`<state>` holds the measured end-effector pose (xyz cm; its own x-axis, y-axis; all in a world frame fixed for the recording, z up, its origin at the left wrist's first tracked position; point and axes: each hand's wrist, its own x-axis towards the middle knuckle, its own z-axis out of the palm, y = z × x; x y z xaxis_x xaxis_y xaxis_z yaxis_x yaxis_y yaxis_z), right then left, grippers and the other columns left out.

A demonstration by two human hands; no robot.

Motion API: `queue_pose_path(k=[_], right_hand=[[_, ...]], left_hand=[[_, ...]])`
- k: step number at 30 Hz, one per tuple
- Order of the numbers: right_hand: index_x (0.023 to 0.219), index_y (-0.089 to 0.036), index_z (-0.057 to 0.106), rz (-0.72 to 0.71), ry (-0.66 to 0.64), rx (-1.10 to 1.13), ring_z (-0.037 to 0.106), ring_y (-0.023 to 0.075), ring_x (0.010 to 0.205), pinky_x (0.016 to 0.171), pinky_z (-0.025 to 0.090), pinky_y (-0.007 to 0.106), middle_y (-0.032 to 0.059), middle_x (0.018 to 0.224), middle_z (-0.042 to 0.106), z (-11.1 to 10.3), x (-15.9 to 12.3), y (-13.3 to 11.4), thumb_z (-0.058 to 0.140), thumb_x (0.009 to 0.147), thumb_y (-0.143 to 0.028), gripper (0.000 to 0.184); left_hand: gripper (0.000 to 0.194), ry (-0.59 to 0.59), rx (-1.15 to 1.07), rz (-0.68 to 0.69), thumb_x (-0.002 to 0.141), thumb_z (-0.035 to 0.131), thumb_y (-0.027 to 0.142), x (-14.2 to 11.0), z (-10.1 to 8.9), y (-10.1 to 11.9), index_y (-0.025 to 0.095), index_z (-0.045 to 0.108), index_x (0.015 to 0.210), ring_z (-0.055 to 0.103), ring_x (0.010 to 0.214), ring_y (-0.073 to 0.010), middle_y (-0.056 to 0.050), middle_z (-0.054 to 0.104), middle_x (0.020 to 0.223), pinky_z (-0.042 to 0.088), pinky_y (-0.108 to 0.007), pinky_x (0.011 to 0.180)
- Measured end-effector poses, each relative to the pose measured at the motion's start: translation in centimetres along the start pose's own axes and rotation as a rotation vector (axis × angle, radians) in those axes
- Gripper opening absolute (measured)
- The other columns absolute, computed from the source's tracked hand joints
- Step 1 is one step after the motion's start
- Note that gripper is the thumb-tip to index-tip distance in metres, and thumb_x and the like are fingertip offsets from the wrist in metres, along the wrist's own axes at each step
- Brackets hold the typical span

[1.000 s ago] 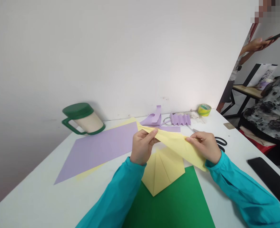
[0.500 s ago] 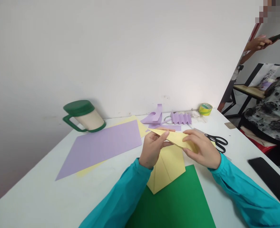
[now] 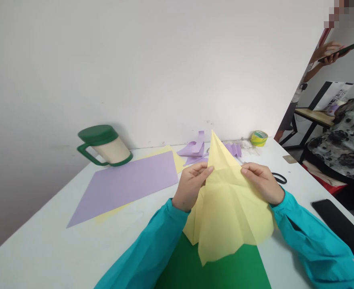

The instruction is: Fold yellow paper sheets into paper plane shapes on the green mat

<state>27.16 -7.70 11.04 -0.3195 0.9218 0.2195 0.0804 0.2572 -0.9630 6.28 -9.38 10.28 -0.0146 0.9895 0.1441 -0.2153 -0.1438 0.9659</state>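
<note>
- Only the head view to go on: our creased yellow paper [image 3: 225, 208] is held up above the far part of the green sheet [image 3: 225, 275], narrow tip pointing up, wide uneven edge hanging down.
- Our left hand [image 3: 191, 184] has its left edge pinched under the thumb, and our right hand [image 3: 263, 182] pinches the right edge the same way.
- Looks to us like we're spreading the folds apart. We'd keep the pull light and even, since paper this thin could tear near the tip, and let the existing creases do the steering.
- Main nuisance: a folded yellow piece [image 3: 191, 230] pokes out from behind our paper, on the green sheet's far end. We'd lift clear so the two don't snag. Can't tell if they're touching.
- Beyond the green sheet, off to its right, a black scissor handle [image 3: 285, 179] peeks out past our right hand; mind the knuckles.
- Straight beyond the green sheet: a curled purple strip [image 3: 195, 149] and a pleated purple strip [image 3: 235, 150], the pleated one part hidden.
- Left of the green sheet: a purple sheet [image 3: 125, 188], with the lidded mug [image 3: 110, 150] further back, both well out of our way.
</note>
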Motion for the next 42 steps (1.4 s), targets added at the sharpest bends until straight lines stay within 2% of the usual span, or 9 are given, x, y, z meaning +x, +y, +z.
queue_pose_path(k=[6,15,19,22,24,27,31,34,42], right_hand=[[0.075,-0.019,0.065,-0.012,0.038,-0.032,0.056,0.0147,0.061,0.057,0.047,0.026,0.0013,0.068,0.063,0.0,0.2,0.4,0.062,0.077,-0.055,0.037],[0.080,-0.020,0.066,0.041,0.009,0.077,0.060,0.0153,0.061,0.057,0.049,0.027,0.0011,0.069,0.066,0.0,0.3,0.7,0.066,0.076,-0.053,0.034],[0.094,-0.021,0.063,0.087,-0.076,0.204,0.059,0.0141,0.054,0.052,0.049,0.026,-0.0015,0.065,0.064,0.4,0.2,0.5,0.068,0.076,-0.049,0.033],[0.103,-0.022,0.060,0.051,-0.044,0.210,0.061,0.0141,0.057,0.051,0.048,0.025,-0.0020,0.067,0.065,0.5,0.2,0.5,0.070,0.076,-0.046,0.038],[0.114,-0.023,0.057,-0.008,-0.022,0.184,0.062,0.0141,0.061,0.053,0.049,0.024,-0.0019,0.070,0.066,0.4,0.2,0.6,0.069,0.077,-0.043,0.043],[0.119,-0.025,0.058,-0.111,-0.034,0.067,0.065,0.0150,0.069,0.060,0.052,0.026,0.0003,0.078,0.069,0.2,0.2,0.8,0.065,0.082,-0.040,0.041],[0.099,-0.023,0.070,-0.262,0.040,-0.228,0.068,0.0190,0.082,0.074,0.055,0.031,0.0046,0.094,0.073,0.2,0.0,0.7,0.066,0.081,-0.037,0.023],[0.092,-0.024,0.072,-0.414,0.145,-0.397,0.069,0.0192,0.085,0.078,0.054,0.031,0.0036,0.092,0.074,0.3,-0.3,0.3,0.064,0.083,-0.031,0.015],[0.097,-0.026,0.070,-0.701,0.233,-0.499,0.064,0.0182,0.085,0.078,0.051,0.034,0.0023,0.086,0.071,0.8,-1.1,-1.1,0.059,0.086,-0.014,0.019]], left_hand=[[0.037,0.004,-0.062,-0.014,0.066,0.079,0.042,-0.1,0.1,0.3,0.016,0.073,0.092,0.064,0.061,-0.0166,-0.005,0.072,0.075,0.050,-0.025,0.052],[0.041,-0.128,-0.106,-0.071,0.071,0.077,0.037,-0.6,0.2,0.3,0.013,0.068,0.104,0.070,0.079,-0.0275,-0.011,0.073,0.089,0.057,-0.035,0.064],[0.064,-0.151,-0.152,-0.112,0.071,0.076,0.036,-0.6,0.4,0.3,0.017,0.053,0.128,0.071,0.077,-0.0284,-0.010,0.073,0.090,0.058,-0.037,0.062],[0.084,-0.110,-0.112,-0.080,0.070,0.077,0.036,-0.7,0.4,0.4,0.022,0.036,0.142,0.071,0.074,-0.0275,-0.009,0.073,0.089,0.058,-0.037,0.062],[0.074,-0.088,-0.039,-0.021,0.069,0.077,0.036,-0.7,0.3,0.5,0.022,0.048,0.135,0.070,0.079,-0.0271,-0.007,0.073,0.088,0.057,-0.037,0.067],[0.039,-0.065,0.146,0.095,0.068,0.077,0.036,-0.7,0.3,0.5,0.020,0.071,0.102,0.068,0.083,-0.0256,-0.004,0.073,0.083,0.056,-0.034,0.071],[0.031,-0.065,0.224,0.148,0.070,0.075,0.037,-0.8,0.3,0.6,0.020,0.074,0.096,0.069,0.076,-0.0231,-0.004,0.074,0.080,0.056,-0.031,0.064],[0.026,-0.059,0.278,0.215,0.072,0.074,0.037,-1.0,0.4,0.6,0.019,0.075,0.089,0.070,0.078,-0.0231,-0.006,0.075,0.085,0.057,-0.031,0.066],[0.014,-0.044,0.479,0.543,0.081,0.066,0.020,-1.5,0.6,1.0,0.023,0.075,0.092,0.066,0.081,-0.0172,-0.004,0.073,0.088,0.053,-0.027,0.070]])
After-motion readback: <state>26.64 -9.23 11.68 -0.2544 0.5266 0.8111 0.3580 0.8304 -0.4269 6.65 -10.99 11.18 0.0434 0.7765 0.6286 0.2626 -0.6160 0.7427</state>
